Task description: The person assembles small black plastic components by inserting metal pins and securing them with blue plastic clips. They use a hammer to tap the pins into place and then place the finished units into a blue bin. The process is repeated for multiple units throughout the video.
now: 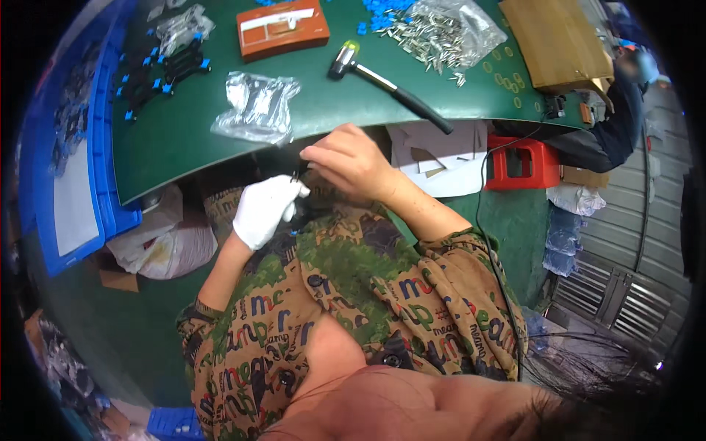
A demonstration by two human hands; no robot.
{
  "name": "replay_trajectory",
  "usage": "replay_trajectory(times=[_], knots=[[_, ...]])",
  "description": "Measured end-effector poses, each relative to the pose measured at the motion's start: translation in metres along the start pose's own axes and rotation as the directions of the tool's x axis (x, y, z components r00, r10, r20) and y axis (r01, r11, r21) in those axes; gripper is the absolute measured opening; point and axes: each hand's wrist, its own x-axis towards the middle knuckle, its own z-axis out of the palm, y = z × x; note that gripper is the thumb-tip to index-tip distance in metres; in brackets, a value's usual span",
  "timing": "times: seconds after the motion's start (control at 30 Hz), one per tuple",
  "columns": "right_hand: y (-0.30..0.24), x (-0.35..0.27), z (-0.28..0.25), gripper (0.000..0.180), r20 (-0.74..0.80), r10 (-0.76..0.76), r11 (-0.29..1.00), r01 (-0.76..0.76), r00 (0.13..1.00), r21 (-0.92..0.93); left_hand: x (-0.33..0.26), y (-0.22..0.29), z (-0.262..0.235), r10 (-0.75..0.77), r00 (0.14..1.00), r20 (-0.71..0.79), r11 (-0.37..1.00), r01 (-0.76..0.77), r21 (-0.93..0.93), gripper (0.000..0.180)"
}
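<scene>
White-gloved on the left hand [266, 209], pinching a partly hidden dark part [300, 215] between the green table [176, 140] and the patterned jacket [353, 257], holding the bare right hand [353, 163] just beside, with fingers bent, too blurred to tell whether gripping.

The left forearm [224, 275] leans up and to the right out of its sleeve [198, 320], bare to the wrist. A white glove [256, 220] covers the left hand [268, 208], its fingers curled and pointing toward the right hand [351, 163]. That one is ungloved — a little farther forward and slightly blurred, knuckles raised, fingers bent and aimed left. The right forearm [429, 208] slants up and to the left, bare from the bunched right sleeve [465, 253] onward. The hands sit close together, visibly apart — how firmly either grips, I cannot tell.
</scene>
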Motion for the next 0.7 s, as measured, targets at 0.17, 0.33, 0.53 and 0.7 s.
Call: replay_trajectory(times=[0.17,0.33,0.53,0.7], knots=[[0.053,0.042,-0.072,0.020,-0.119,0.088,0.907,-0.129,0.989,-0.401,0.002,-0.004,0.001,0.023,1.000,0.012,0.998,-0.022,-0.065,0.026],[0.145,0.053,-0.090,0.019,-0.084,0.410,0.779,-0.397,0.908,-0.486,0.002,0.000,0.002,0.012,0.999,0.033,0.998,-0.010,-0.064,0.026],[0.178,0.063,-0.072,0.022,0.079,0.391,0.757,-0.272,0.917,-0.594,-0.003,-0.002,-0.001,0.018,1.000,0.025,0.999,-0.017,-0.049,0.027],[0.182,0.063,-0.073,0.026,0.177,0.447,0.756,-0.265,0.877,-0.599,-0.002,-0.003,-0.002,0.032,0.999,0.036,0.999,-0.031,-0.005,0.027]])
